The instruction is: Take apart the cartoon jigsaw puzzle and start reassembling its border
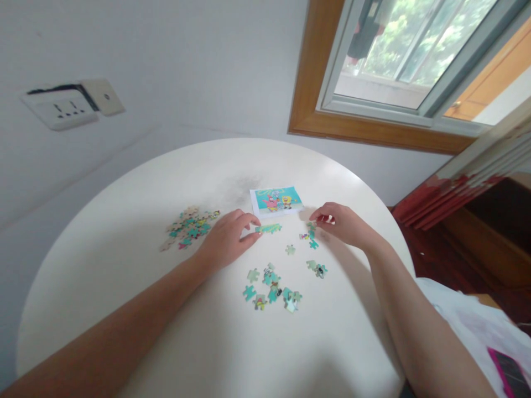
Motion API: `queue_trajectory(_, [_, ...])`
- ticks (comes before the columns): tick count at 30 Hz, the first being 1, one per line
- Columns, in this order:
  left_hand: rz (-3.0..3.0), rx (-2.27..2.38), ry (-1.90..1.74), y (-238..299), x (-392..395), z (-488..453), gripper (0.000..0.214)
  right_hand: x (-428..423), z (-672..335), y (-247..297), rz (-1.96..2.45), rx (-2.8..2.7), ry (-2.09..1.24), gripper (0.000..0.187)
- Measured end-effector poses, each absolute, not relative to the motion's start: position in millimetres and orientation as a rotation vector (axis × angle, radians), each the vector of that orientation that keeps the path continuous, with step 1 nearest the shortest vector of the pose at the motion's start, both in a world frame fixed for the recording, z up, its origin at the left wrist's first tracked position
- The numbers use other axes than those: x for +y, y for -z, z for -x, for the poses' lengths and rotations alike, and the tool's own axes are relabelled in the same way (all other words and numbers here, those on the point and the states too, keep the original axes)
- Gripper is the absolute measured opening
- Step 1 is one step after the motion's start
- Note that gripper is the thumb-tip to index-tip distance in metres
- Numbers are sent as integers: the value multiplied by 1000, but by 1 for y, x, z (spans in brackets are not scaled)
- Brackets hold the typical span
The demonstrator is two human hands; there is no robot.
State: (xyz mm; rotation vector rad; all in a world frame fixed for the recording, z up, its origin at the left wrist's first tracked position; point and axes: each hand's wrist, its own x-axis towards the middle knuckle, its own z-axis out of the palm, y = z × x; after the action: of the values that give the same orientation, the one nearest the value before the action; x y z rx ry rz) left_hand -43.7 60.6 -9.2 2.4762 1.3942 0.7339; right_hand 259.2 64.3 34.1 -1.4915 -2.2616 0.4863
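Note:
My left hand (228,235) rests on the table with thumb and index finger at either side of the left end of a short strip of joined jigsaw pieces (270,228). To the right, my right hand (338,221) has its fingers curled, their tips at a small green jigsaw piece (311,225). A few loose pieces (313,243) lie just below those fingertips. Behind the strip is a picture card (277,201) with cartoon figures on a turquoise ground. One pale green piece (290,250) lies between the hands, nearer to me.
A heap of jigsaw pieces (189,226) lies left of my left hand. Several more pieces (272,293) are scattered nearer to me, with a small group (317,269) to their right. The round white table (124,265) stands against the wall, below a window (385,72).

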Motion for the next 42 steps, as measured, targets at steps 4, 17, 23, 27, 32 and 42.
queue_trajectory(4, [-2482, 1396, -740, 11, 61, 44, 18, 59, -251, -38, 1443, -2265, -567, 23])
queue_trajectory(17, [-2502, 1396, -745, 12, 62, 44, 17, 38, -207, -41, 1040, -2425, -740, 26])
queue_trajectory(23, [-2503, 1383, -759, 12, 62, 44, 17, 30, -189, -34, 774, -2600, -817, 21])
queue_trajectory(27, [-2499, 1385, -765, 11, 61, 43, 16, 30, -185, -32, 760, -2624, -775, 15])
queue_trajectory(32, [-2501, 1385, -769, 9, 60, 43, 16, 31, -186, -33, 819, -2621, -757, 13])
queue_trajectory(42, [-2505, 1371, -766, 10, 61, 43, 17, 26, -199, -46, 948, -2558, -862, 18])
